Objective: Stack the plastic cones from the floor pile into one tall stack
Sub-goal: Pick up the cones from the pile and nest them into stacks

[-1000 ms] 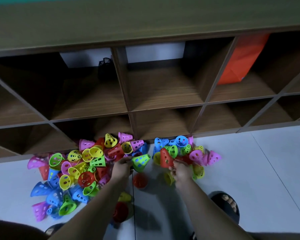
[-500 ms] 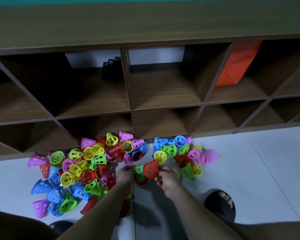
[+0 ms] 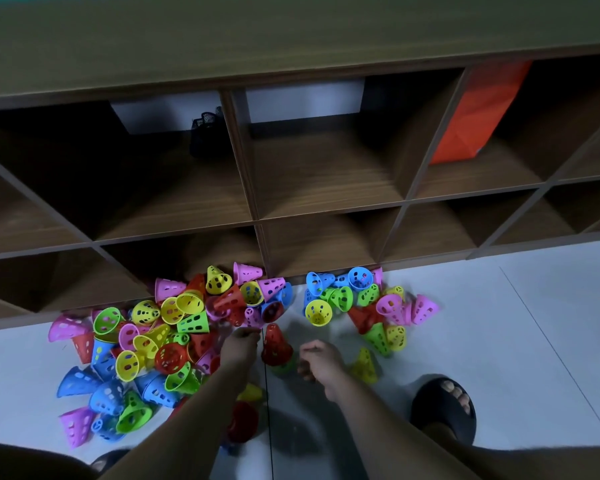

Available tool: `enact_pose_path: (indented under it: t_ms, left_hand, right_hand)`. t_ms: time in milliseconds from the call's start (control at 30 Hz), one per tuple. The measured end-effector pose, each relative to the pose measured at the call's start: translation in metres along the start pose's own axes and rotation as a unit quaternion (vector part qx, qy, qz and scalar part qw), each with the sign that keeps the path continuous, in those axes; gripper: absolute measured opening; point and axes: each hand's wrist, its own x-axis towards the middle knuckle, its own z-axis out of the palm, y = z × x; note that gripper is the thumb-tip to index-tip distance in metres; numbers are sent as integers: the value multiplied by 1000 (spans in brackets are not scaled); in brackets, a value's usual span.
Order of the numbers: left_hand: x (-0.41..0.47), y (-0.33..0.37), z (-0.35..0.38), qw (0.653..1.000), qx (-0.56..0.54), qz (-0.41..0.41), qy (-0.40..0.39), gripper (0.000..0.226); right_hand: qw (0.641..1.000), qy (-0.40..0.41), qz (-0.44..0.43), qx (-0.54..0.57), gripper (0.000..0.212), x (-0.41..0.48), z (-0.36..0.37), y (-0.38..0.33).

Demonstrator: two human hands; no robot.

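A short stack stands on the white floor: a red cone (image 3: pixel 274 344) sits upright over a green cone (image 3: pixel 284 368). My left hand (image 3: pixel 239 346) hovers just left of it with fingers loosely curled, holding nothing I can see. My right hand (image 3: pixel 317 358) is just right of the stack, fingers relaxed and apart from it. A big loose pile of coloured cones (image 3: pixel 153 341) lies to the left, a smaller pile (image 3: pixel 361 306) to the right. An upright yellow cone (image 3: pixel 364 365) stands beside my right hand. Another red cone (image 3: pixel 243 420) shows under my left forearm.
A wooden cubby shelf (image 3: pixel 257 209) runs along the back, right behind the piles. One cubby holds an orange bag (image 3: pixel 478 116), another a black mesh object (image 3: pixel 205 133). My foot in a black sandal (image 3: pixel 444 407) rests at the lower right.
The red cone from my right hand now sits on the green cone on the floor. Both hands have let go and drawn slightly apart.
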Motion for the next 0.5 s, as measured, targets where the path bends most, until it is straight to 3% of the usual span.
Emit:
enact_pose_path:
  t_ms: [100, 200, 333, 500]
  left_hand:
    - [3, 23, 12, 1000, 3, 12, 4, 15]
    - [1, 48, 30, 998, 20, 53, 6, 14]
    - [-2, 72, 51, 983, 126, 125, -39, 11]
    - [7, 61, 56, 938, 302, 115, -125, 15]
  right_hand:
    - [997, 76, 18, -16, 12, 26, -15, 28]
    - [979, 173, 25, -104, 16, 24, -40, 35]
    - [950, 295, 6, -103, 17, 5, -72, 39]
    - [951, 287, 14, -112, 19, 10, -88, 60]
